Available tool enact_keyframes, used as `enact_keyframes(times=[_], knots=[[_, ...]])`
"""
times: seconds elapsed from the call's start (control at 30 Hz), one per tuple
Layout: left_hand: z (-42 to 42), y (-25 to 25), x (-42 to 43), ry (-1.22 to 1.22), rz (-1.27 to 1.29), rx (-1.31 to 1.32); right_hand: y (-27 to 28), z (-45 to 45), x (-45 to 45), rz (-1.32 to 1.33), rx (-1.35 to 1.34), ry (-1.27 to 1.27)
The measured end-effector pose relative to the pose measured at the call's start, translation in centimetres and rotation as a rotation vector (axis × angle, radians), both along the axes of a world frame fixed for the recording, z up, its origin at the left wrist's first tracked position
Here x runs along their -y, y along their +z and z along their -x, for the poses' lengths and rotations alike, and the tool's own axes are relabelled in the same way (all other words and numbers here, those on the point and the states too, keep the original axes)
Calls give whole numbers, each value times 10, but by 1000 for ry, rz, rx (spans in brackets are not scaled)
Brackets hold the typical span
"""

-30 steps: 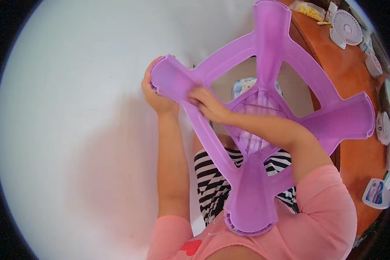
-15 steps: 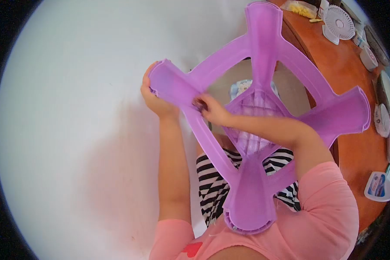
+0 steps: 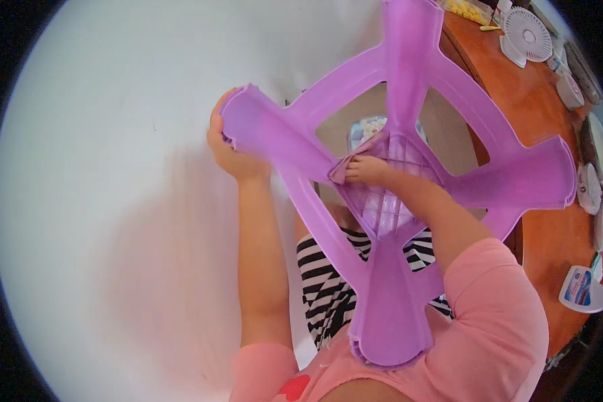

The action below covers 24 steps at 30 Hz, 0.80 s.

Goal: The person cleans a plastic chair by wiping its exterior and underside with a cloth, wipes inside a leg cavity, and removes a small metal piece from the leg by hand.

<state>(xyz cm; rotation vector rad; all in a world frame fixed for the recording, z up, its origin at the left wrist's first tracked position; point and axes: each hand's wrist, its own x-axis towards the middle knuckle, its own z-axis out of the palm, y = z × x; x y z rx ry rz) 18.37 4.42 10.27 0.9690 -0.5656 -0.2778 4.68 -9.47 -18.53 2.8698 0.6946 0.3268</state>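
Note:
A purple plastic stool is turned so its hollow underside and four-way legs face me. Around the end of its left leg my left hand is wrapped, the fingers partly hidden behind the leg. My right hand grips a dull mauve cloth at the inner end of that same leg, beside the ribbed underside of the seat. The cloth touches the plastic there. The leg nearest my chest rests close against my pink shirt.
On the right, an orange-brown wooden table carries a small white fan, a bag of yellow pieces and a white tub with a blue label. A white wall stands at my left.
My right hand has moved inward along the left leg to the seat's underside, bringing the cloth more into view. The stool has shifted slightly; my left hand keeps its hold.

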Motion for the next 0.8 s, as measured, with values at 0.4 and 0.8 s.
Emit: enact_keyframes(times=[0.4,0.8], knots=[[0,-6,-9,-97,75,11,-9,-39,-44,-866,-218,-533],[-10,-20,-11,-341,221,36,289,-71,-93,-2190,118,280]])
